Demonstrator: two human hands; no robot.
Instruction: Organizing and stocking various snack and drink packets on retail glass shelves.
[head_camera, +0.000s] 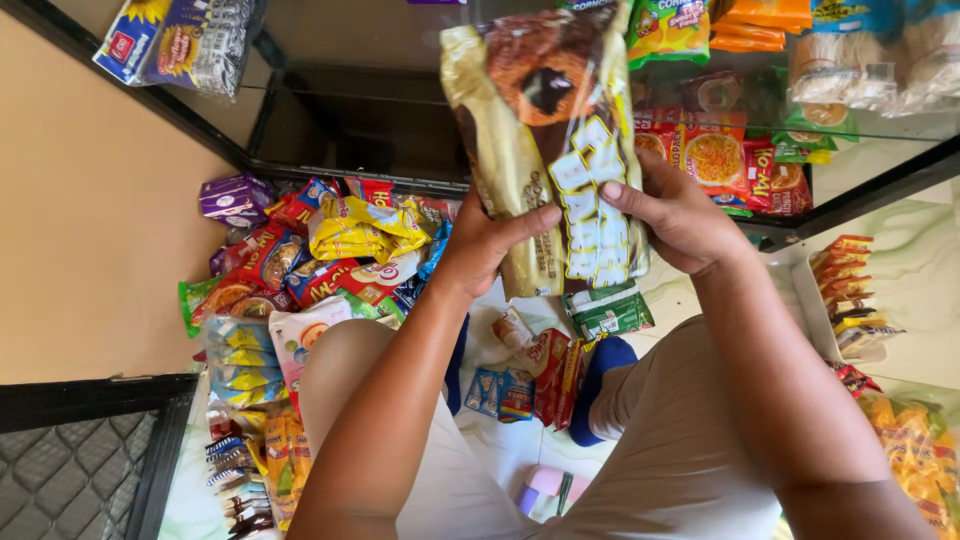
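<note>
- Both my hands are up in front of me, holding one long brown-and-gold snack packet (545, 150) lifted toward the glass shelf (870, 135) of the cabinet.
- My left hand (480, 245) grips the packet's lower left side, thumb laid across the front and fingers wrapped behind, clamped on the wrapper.
- My right hand (680, 215) clamps the lower right side, fingertips pressed on the front.
- The packet is in the air, upright, not resting on any shelf; it is not yet put down.
- The glass shelf already carries packets: red noodle packs (715, 150) near its front edge and pale noodle bundles (870, 60) toward its right end.
- A heap of mixed packets (310, 255) lies on the floor by my left knee, so plenty looks unsorted.
- A green sachet (608, 312) and small red packs (545, 365) lie on the floor between my knees.
</note>
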